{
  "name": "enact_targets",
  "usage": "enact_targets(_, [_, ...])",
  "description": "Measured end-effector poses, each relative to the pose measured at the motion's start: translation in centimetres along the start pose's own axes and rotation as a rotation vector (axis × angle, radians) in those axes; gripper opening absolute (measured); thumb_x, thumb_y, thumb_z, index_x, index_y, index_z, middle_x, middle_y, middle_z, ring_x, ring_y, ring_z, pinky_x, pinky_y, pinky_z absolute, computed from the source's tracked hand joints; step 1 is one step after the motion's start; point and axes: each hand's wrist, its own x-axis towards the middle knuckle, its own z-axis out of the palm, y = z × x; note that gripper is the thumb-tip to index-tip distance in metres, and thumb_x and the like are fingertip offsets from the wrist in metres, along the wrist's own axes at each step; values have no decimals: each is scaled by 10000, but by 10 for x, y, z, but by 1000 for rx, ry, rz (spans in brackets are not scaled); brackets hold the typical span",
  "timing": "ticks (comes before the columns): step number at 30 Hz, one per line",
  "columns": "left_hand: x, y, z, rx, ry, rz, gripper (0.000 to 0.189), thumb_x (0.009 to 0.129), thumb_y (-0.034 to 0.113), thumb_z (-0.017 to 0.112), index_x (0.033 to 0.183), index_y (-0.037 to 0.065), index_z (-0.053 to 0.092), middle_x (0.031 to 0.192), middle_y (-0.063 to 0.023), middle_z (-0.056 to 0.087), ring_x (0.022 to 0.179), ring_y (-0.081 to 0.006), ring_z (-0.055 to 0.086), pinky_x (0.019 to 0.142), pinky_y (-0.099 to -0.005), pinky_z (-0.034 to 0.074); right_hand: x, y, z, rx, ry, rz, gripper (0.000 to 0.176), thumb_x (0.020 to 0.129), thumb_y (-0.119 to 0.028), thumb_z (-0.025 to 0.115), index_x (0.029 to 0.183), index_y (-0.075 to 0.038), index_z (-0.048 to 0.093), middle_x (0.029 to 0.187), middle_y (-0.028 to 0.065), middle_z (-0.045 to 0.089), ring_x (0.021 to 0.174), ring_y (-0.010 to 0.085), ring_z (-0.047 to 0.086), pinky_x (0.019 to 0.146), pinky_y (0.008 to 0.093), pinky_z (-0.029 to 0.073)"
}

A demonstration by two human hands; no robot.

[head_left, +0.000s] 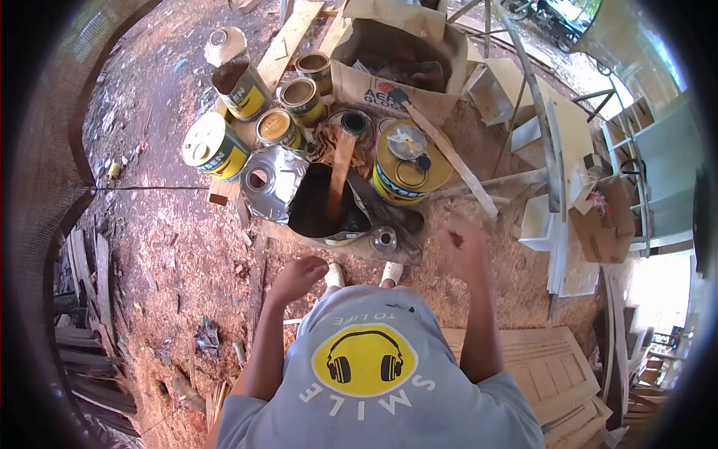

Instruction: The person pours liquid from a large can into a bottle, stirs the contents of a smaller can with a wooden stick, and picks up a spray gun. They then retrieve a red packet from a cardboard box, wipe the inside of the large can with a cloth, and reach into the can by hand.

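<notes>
My left hand (301,278) hovers in front of my body, near the front edge of the paint stand, its fingers loosely bent with nothing visible in them. My right hand (461,251) is raised to the right of the stand; motion smears its fingers. Between and beyond them stands a large opened can (318,206), dark inside, with a wooden stirring stick (342,168) leaning in it. Its cut metal lid (273,183) folds out to the left. A small metal bottle (383,239) stands at the front corner, beside a dark cloth (407,224).
Several paint cans surround it, including a yellow-labelled can (215,150) and a large lidded can (396,179). A brush with a long wooden handle (456,165) lies at the right. Behind sits a cardboard box (396,93). Carved wooden panels (531,367) lie behind my right arm.
</notes>
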Motion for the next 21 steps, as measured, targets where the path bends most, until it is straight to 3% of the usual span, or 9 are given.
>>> enact_targets(4, [16, 8, 35, 56, 3, 40, 421, 868, 283, 697, 1185, 12, 642, 1104, -158, 696, 1024, -277, 677, 893, -385, 519, 18, 55, 33, -110, -101, 35, 144, 842, -135, 670, 844, 6, 642, 779, 133, 638, 700, 284, 647, 638, 369, 506])
enact_targets(7, [19, 22, 58, 213, 67, 136, 699, 774, 366, 760, 1329, 17, 515, 1207, -243, 625, 1099, -391, 619, 939, -428, 493, 31, 23, 39, -128, 21, -57, 129, 838, -139, 669, 909, -34, 644, 839, 143, 636, 764, 342, 650, 672, 413, 510])
enact_targets(10, [25, 46, 77, 266, 133, 156, 818, 746, 400, 768, 1394, 33, 429, 1238, -262, 595, 1103, -422, 602, 950, -457, 478, 60, -23, 35, -401, 242, -272, 180, 844, -175, 677, 959, -48, 620, 924, 147, 618, 809, 340, 653, 696, 413, 523])
enact_targets(13, [44, 42, 108, 346, 321, 132, 884, 744, 452, 742, 1408, -20, 398, 1257, -289, 568, 1133, -407, 583, 956, -449, 471, 97, -34, 39, -655, 326, -278, 236, 851, -233, 676, 949, -33, 597, 993, 169, 589, 839, 353, 651, 698, 425, 540])
enact_targets(16, [55, 42, 126, 354, 395, 132, 886, 749, 524, 726, 1360, -46, 431, 1216, -281, 590, 1096, -407, 599, 929, -451, 484, 115, -24, 49, -702, 207, -160, 298, 855, -273, 670, 932, 1, 581, 1000, 193, 582, 833, 364, 650, 696, 427, 552])
enact_targets(19, [62, 44, 140, 329, 498, 186, 879, 743, 553, 727, 1319, -54, 459, 1201, -276, 599, 1078, -403, 608, 905, -452, 493, 116, -19, 48, -692, 236, -272, 308, 856, -273, 670, 945, 8, 578, 977, 190, 584, 830, 363, 652, 673, 435, 552])
enact_targets(21, [73, 41, 151, 293, 554, 200, 870, 745, 552, 725, 1312, -54, 464, 1188, -273, 605, 1066, -402, 613, 896, -455, 494, 107, -27, 38, -654, 186, -194, 304, 849, -269, 674, 946, 2, 574, 973, 186, 585, 848, 361, 650, 695, 436, 546])
